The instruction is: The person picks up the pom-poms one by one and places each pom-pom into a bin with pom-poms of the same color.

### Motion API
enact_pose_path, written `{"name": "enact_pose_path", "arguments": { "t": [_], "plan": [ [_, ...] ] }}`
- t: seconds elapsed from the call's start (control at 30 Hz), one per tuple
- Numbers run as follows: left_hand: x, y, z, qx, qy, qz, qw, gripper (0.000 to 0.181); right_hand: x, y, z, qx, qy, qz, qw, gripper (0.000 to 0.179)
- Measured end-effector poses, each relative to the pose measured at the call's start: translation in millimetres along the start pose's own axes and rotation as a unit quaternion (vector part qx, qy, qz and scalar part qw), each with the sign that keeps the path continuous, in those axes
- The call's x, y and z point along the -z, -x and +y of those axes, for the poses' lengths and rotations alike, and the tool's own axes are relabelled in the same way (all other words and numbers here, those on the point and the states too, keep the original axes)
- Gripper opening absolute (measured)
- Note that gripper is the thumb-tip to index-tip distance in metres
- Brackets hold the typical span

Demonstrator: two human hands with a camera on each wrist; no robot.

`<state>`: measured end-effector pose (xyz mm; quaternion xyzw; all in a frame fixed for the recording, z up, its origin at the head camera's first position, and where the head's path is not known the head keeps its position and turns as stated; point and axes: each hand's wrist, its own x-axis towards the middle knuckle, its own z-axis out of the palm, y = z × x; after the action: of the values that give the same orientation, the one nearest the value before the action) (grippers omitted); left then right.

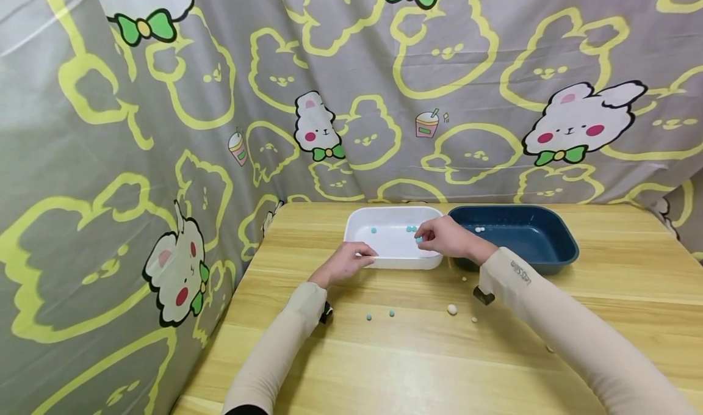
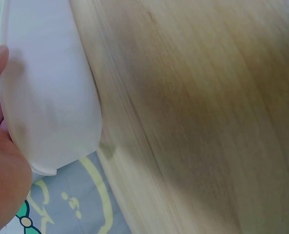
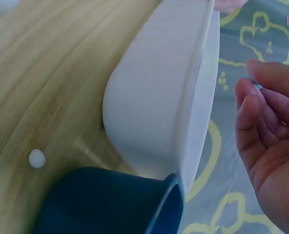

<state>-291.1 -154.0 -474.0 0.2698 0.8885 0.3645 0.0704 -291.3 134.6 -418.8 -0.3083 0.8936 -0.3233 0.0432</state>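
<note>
My left hand [image 1: 345, 263] grips the near left rim of a white plastic basin [image 1: 395, 262], with the thumb at the rim in the left wrist view. Over the basin's right side, my right hand [image 1: 447, 237] pinches a small blue ball [image 1: 419, 240] between thumb and fingertips. Only a sliver of that blue ball [image 3: 257, 85] shows in the right wrist view. Inside the white basin lie a single blue ball [image 1: 373, 230] and a close pair of blue balls [image 1: 411, 229]. A dark blue basin [image 1: 568, 250] stands beside it on the right, with small white balls [image 1: 479, 229] inside.
Two blue balls [image 1: 392, 313] lie on the wooden table [image 1: 406, 360] in front of the white basin. A larger white ball [image 1: 452, 309] and several smaller pale balls [image 1: 474, 320] are scattered further right. A patterned curtain [image 1: 373, 97] hangs behind and along the left.
</note>
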Motion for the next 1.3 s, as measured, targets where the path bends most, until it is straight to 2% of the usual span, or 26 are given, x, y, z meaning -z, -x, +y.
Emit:
{"name": "enact_pose_path", "arguments": {
  "t": [0.4, 0.73, 1.0, 1.3],
  "plan": [
    [-0.3, -0.1, 1.6, -0.008, -0.006, 0.005, 0.9999, 0.01, 0, -7.6, 11, -0.045, -0.009, 0.007, 0.9989, 0.017],
    [0.8, 0.7, 4.2, -0.016, -0.012, 0.01, 0.9997, 0.009, -3, -11.6, 20, -0.046, 0.003, 0.003, 0.9989, 0.016],
    [-0.7, 1.1, 4.5, -0.001, -0.006, 0.012, 0.9999, 0.009, -6, -12.8, 23, -0.06, -0.011, -0.004, 0.9982, 0.016],
    [-0.9, 1.0, 3.2, 0.001, -0.008, 0.008, 0.9999, 0.01, -6, -13.0, 20, -0.064, -0.012, -0.009, 0.9978, 0.019]
  ]
}}
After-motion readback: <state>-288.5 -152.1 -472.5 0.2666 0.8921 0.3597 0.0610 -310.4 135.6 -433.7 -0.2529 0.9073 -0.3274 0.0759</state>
